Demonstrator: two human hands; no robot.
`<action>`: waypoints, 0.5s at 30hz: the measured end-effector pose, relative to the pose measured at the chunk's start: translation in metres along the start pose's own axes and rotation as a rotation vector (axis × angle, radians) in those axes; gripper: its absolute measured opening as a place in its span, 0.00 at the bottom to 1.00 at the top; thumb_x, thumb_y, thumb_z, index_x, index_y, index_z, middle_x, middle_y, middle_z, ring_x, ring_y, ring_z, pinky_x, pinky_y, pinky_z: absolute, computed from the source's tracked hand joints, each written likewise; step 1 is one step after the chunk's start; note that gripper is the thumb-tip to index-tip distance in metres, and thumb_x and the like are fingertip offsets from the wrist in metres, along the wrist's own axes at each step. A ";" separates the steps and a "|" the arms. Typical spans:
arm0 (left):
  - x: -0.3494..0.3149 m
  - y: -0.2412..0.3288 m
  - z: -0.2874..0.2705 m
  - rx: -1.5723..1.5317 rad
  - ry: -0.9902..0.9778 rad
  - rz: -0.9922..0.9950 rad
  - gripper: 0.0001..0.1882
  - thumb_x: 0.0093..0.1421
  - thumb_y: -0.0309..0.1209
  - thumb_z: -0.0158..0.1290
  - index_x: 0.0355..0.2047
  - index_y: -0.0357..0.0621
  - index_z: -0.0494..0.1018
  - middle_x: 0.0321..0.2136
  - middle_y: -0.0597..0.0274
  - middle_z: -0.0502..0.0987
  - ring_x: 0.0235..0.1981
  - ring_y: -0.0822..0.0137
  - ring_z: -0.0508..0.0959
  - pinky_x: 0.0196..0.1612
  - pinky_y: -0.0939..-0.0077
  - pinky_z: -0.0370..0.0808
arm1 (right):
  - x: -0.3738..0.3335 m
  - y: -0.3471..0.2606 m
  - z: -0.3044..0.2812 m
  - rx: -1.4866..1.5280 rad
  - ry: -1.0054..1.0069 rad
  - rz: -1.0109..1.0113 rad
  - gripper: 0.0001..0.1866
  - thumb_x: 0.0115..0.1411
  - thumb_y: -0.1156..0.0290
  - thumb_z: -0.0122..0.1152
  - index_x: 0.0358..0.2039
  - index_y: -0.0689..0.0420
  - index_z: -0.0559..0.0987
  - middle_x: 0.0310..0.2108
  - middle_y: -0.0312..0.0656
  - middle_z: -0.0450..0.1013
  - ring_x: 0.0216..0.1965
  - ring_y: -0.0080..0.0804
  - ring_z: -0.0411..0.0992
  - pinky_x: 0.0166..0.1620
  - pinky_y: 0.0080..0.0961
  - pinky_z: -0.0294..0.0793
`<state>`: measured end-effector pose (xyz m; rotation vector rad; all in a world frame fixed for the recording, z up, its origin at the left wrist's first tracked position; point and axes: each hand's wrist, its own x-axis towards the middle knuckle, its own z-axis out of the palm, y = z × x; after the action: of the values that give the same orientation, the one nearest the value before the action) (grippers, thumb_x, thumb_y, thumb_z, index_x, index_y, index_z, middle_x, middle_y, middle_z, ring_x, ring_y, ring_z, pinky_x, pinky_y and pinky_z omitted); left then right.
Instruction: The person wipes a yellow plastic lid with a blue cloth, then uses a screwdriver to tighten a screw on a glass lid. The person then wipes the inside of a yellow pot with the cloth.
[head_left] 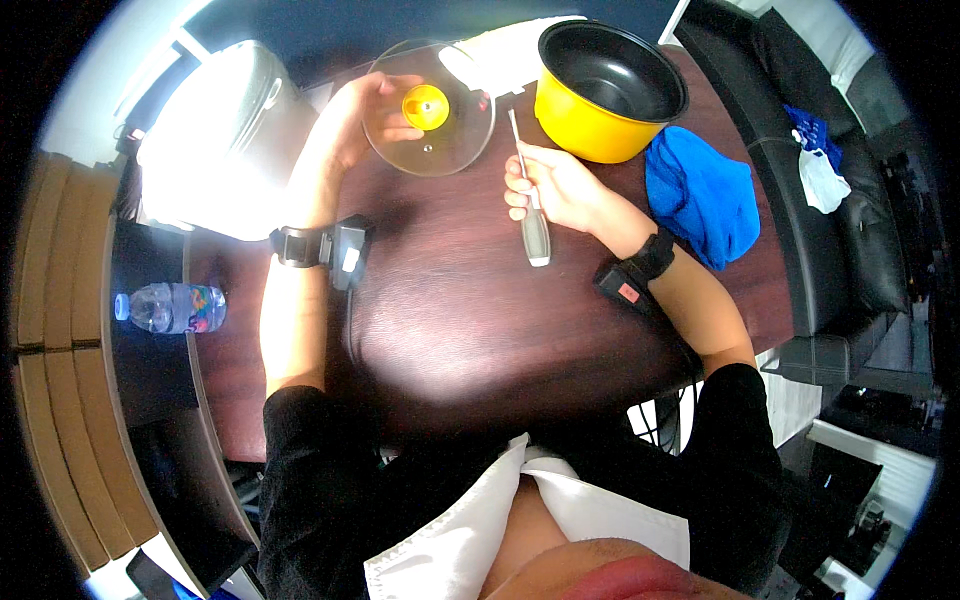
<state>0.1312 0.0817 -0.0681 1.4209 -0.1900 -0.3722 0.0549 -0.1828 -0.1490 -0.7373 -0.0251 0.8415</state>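
My left hand (pixel 352 118) grips the left side of a round glass lid (pixel 465 135), its fingers showing near and through the glass. A yellow round knob piece (pixel 426 107) with a pale centre sits in the middle of the lid. To the right, my right hand (pixel 562 190) is closed around a screwdriver (pixel 537 243). Its grey handle points down toward me and its metal shaft points up and away, the tip close to the lid's right side but apart from it. Just beyond my right hand stands a yellow pot (pixel 595 135) with a black inside.
A bright white appliance (pixel 215 140) stands at the left on the dark wooden table (pixel 450 300). A blue cloth (pixel 700 195) lies beside the pot, and a white cloth-like thing (pixel 515 50) behind the lid. A water bottle (pixel 178 308) lies at the left edge; a black sofa (pixel 790 230) flanks the right.
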 end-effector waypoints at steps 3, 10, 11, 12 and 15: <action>-0.003 -0.004 0.002 0.165 0.000 0.019 0.21 0.59 0.29 0.42 0.50 0.32 0.71 0.54 0.49 0.70 0.52 0.53 0.73 0.45 0.64 0.82 | -0.001 -0.003 0.003 0.018 -0.027 0.058 0.19 0.70 0.54 0.38 0.27 0.53 0.67 0.20 0.33 0.57 0.25 0.29 0.58 0.35 0.28 0.63; -0.001 -0.004 0.002 0.146 0.000 -0.032 0.18 0.63 0.27 0.44 0.52 0.31 0.69 0.53 0.47 0.69 0.53 0.56 0.73 0.45 0.69 0.81 | -0.002 -0.002 -0.003 -0.001 -0.101 0.057 0.19 0.71 0.55 0.36 0.28 0.52 0.67 0.21 0.32 0.58 0.25 0.28 0.58 0.36 0.29 0.63; -0.002 -0.004 0.001 0.149 0.009 -0.047 0.18 0.64 0.27 0.44 0.52 0.31 0.69 0.53 0.46 0.69 0.52 0.56 0.73 0.45 0.69 0.81 | -0.002 -0.002 -0.002 -0.006 -0.116 0.060 0.19 0.71 0.55 0.36 0.28 0.52 0.67 0.21 0.32 0.58 0.25 0.28 0.58 0.36 0.29 0.63; -0.001 -0.006 -0.001 0.151 0.014 -0.063 0.18 0.65 0.27 0.44 0.53 0.31 0.68 0.53 0.46 0.69 0.52 0.55 0.74 0.45 0.69 0.81 | -0.002 -0.002 -0.002 -0.007 -0.122 0.064 0.19 0.71 0.55 0.36 0.28 0.52 0.67 0.21 0.32 0.58 0.26 0.28 0.58 0.36 0.29 0.64; 0.007 -0.014 -0.006 0.157 0.038 -0.035 0.18 0.66 0.28 0.43 0.54 0.31 0.67 0.53 0.45 0.70 0.50 0.55 0.75 0.45 0.69 0.81 | -0.001 -0.002 -0.005 -0.006 -0.145 0.073 0.19 0.71 0.55 0.36 0.28 0.52 0.67 0.21 0.32 0.58 0.26 0.28 0.58 0.37 0.29 0.64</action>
<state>0.1383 0.0834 -0.0839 1.5868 -0.1665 -0.3648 0.0569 -0.1868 -0.1516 -0.6850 -0.1311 0.9639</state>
